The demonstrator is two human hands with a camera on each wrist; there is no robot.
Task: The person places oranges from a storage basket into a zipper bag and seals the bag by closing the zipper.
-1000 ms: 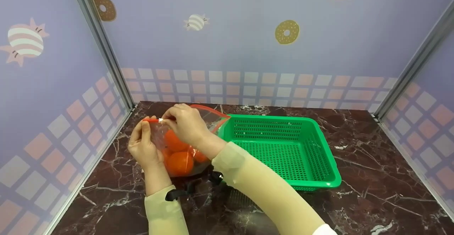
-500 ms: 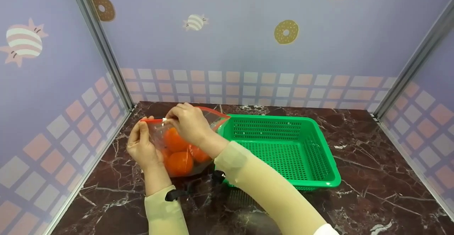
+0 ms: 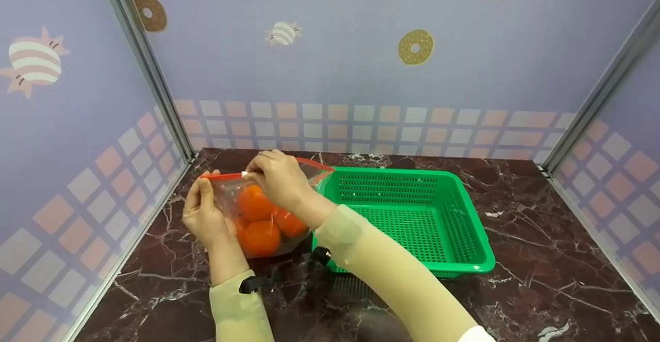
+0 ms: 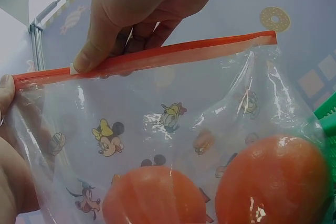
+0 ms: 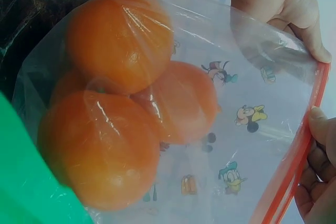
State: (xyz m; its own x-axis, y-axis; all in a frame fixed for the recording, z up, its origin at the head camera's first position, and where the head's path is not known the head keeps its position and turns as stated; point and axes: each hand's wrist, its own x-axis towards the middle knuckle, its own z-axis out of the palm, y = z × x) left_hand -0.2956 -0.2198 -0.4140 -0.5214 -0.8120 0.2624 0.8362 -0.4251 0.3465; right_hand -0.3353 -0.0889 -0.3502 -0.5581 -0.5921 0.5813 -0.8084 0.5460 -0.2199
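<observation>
A clear slider zip bag (image 4: pixel 157 98) with cartoon prints and a red zip strip holds several smooth, round, orange-red fruits (image 3: pixel 260 238). My left hand (image 3: pixel 207 212) pinches the bag's left top corner at the end of the strip. With thumb and bent fingers, my right hand (image 3: pixel 282 181) pinches the small white slider (image 4: pixel 73 69), a short way in from that corner. To the right of the slider, the strip's two edges spread apart in the head view. Part of the bag and its fruits is hidden behind the right hand and wrist.
A green plastic basket (image 3: pixel 402 171) with slotted walls stands just right of the bag, whose right corner overlaps its rim in the head view. The dark marbled tabletop (image 3: pixel 546 249) is bordered by patterned panels on the left, back and right.
My right hand has slid to the right along the red strip, with the slider pinched in it. My left hand has shifted slightly left, still holding the bag's corner.
</observation>
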